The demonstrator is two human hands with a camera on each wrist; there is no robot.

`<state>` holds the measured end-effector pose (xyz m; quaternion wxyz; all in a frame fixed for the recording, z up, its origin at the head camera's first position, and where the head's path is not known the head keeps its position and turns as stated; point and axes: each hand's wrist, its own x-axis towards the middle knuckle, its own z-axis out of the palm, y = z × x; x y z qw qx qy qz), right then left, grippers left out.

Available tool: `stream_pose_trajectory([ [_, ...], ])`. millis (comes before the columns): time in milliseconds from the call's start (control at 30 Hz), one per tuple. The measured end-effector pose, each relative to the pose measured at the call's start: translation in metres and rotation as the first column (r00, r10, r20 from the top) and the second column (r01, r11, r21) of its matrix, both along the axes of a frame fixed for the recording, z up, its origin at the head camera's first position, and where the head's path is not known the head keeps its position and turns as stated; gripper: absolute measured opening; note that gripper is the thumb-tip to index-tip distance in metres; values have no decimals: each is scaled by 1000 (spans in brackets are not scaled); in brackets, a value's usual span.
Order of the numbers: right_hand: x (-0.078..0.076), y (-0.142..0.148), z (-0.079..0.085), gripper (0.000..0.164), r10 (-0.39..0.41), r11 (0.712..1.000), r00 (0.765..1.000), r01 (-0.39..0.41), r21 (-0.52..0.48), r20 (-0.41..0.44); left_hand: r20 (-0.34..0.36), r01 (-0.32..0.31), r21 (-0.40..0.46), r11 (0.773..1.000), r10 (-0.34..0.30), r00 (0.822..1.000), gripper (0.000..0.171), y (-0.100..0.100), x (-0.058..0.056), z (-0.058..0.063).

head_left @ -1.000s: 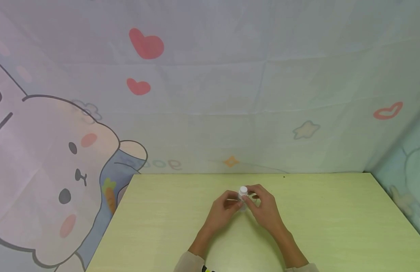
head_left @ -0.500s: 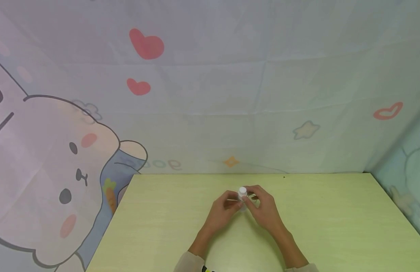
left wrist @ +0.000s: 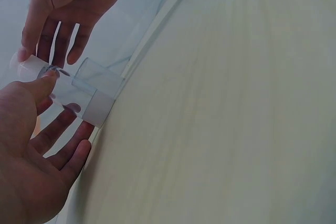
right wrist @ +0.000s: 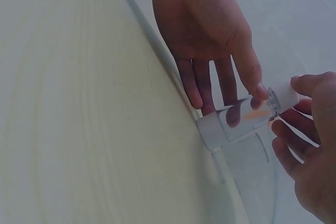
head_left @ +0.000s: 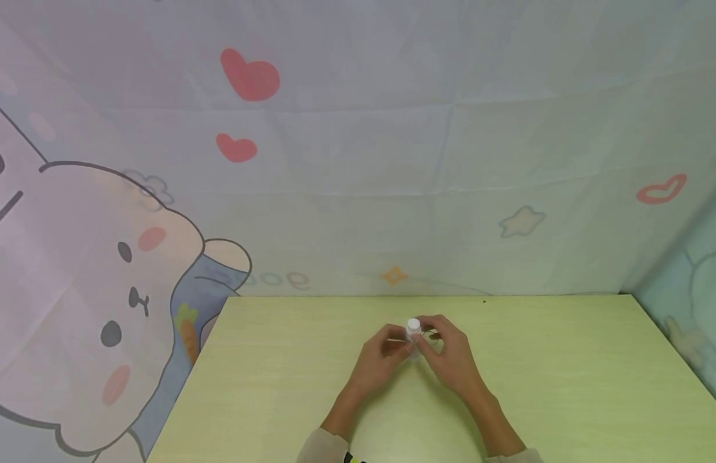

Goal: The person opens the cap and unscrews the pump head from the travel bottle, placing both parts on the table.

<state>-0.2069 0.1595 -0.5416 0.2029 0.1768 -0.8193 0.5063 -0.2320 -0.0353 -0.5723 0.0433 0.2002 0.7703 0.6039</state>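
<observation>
A small clear bottle (left wrist: pixel 76 90) with a pale lower part and a white cap (head_left: pixel 413 323) stands on the table between my hands. My left hand (head_left: pixel 378 360) holds the bottle's body, its thumb near the neck and its fingers on the far side. The cap is pinched by my right hand (head_left: pixel 453 357), thumb on the near side; its other fingers hang loosely, as the right wrist view of the right hand (right wrist: pixel 320 135) shows. Just past the bottle is a clear, glass-like cylinder (left wrist: pixel 97 74), mostly hidden from the head view by my right hand.
The pale wooden table (head_left: pixel 265 373) reaches out to both sides of my arms. Behind it hangs a printed cloth backdrop (head_left: pixel 358 148) with hearts and a rabbit. A tiny dark speck (head_left: pixel 484 301) lies near the table's back edge.
The white cap has shifted very slightly left and toward me, and the right fingers with it. Both hands otherwise keep their places on the bottle.
</observation>
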Motion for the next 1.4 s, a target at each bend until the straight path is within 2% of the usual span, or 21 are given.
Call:
stream_pose_trajectory([
  [233,1,-2,0,27,-20,999,999,22,-39,34,4,5,11,1000,-5,1000,25,0,0,0],
  [833,3,-4,1,27,-14,1000,999,15,-20,39,-3,-4,11,1000,4,1000,24,1,1,1],
  [1400,-1,-2,-2,25,-34,999,999,34,0,-2,-5,1,18,1000,-1,1000,25,0,0,-1],
])
